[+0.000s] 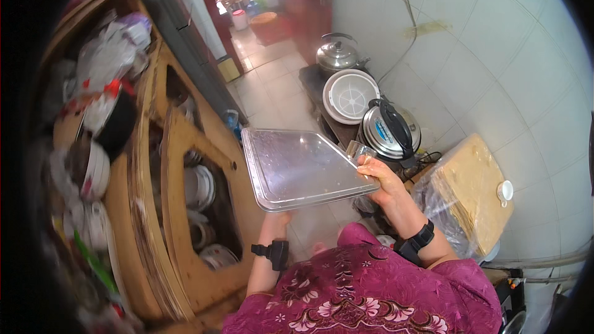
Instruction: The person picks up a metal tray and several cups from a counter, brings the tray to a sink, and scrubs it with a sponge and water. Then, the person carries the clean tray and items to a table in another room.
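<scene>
A shallow, shiny rectangular tray or lid [301, 169] is held out in front of me at a tilt; whether it is clear plastic or metal I cannot tell. My right hand [381, 177] grips its right edge, thumb on top. A small clear plastic piece [362, 150] shows just beyond those fingers; how it joins the tray is unclear. Only the heel of my left hand [281, 217] shows beneath the near left corner. Its fingers are hidden by the tray. Each forearm wears a black strap with a small device.
On the left stands a wooden cabinet [209, 148] with dishes inside, bowls and bags on top. At right are a kettle [338, 55], a white strainer basin [353, 95], a steel pressure cooker [390, 132] and a plastic-wrapped board stack [478, 190] bearing a white cup [505, 191]. Ahead is a red door [304, 4].
</scene>
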`<state>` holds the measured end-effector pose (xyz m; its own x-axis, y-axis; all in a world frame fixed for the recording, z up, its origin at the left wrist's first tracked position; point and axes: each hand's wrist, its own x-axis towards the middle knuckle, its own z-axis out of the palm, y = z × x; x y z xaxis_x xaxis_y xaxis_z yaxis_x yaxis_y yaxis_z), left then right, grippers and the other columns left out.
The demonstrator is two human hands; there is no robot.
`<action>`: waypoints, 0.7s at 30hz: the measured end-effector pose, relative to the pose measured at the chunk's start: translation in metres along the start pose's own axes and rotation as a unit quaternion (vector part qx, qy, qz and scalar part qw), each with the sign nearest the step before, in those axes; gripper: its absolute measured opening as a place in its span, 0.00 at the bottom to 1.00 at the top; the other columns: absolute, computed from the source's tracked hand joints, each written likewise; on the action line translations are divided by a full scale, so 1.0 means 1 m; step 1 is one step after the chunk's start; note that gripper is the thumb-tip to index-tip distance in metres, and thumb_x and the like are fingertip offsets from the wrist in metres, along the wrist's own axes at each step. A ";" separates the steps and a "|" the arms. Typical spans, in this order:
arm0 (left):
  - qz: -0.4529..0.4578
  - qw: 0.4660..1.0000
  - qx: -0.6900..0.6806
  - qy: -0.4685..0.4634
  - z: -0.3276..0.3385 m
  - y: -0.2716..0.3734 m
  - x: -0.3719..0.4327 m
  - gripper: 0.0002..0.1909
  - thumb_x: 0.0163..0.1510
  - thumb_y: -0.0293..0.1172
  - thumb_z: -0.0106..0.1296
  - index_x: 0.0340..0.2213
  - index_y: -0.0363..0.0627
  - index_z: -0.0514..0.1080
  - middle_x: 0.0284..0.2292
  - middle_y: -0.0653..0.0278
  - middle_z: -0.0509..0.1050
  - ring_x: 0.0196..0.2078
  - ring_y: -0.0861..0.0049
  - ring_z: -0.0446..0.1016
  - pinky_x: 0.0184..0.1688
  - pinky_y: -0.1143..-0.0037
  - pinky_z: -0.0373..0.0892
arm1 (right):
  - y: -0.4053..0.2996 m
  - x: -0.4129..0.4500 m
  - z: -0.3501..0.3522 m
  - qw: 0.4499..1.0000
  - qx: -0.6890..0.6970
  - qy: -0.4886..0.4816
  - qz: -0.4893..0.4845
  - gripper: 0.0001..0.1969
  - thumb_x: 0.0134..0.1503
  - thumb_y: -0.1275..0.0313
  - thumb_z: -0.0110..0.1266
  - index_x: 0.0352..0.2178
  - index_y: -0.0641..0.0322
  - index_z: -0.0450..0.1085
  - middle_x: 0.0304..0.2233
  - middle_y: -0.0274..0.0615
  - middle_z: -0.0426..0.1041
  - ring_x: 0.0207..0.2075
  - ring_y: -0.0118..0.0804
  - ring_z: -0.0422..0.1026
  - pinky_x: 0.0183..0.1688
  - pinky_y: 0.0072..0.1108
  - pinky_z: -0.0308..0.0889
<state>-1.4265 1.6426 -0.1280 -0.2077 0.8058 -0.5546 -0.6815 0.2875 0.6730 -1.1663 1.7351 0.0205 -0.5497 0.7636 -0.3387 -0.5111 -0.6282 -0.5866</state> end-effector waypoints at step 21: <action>0.086 0.984 0.155 0.009 0.054 0.362 0.382 0.04 0.44 0.19 0.52 0.20 0.38 0.67 0.13 0.69 0.62 0.11 0.87 0.54 0.14 0.82 0.51 | -0.142 0.554 0.109 0.997 0.039 -0.041 0.061 0.10 0.44 0.83 0.51 0.29 0.57 0.65 0.22 0.34 0.68 0.24 0.28 0.70 0.27 0.16 0.66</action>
<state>-1.7143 2.0820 -0.0697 -0.3157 0.8474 -0.4270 -0.3894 0.2947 0.8726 -1.4705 2.2311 -0.0037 -0.6620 0.6677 -0.3404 -0.4848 -0.7279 -0.4848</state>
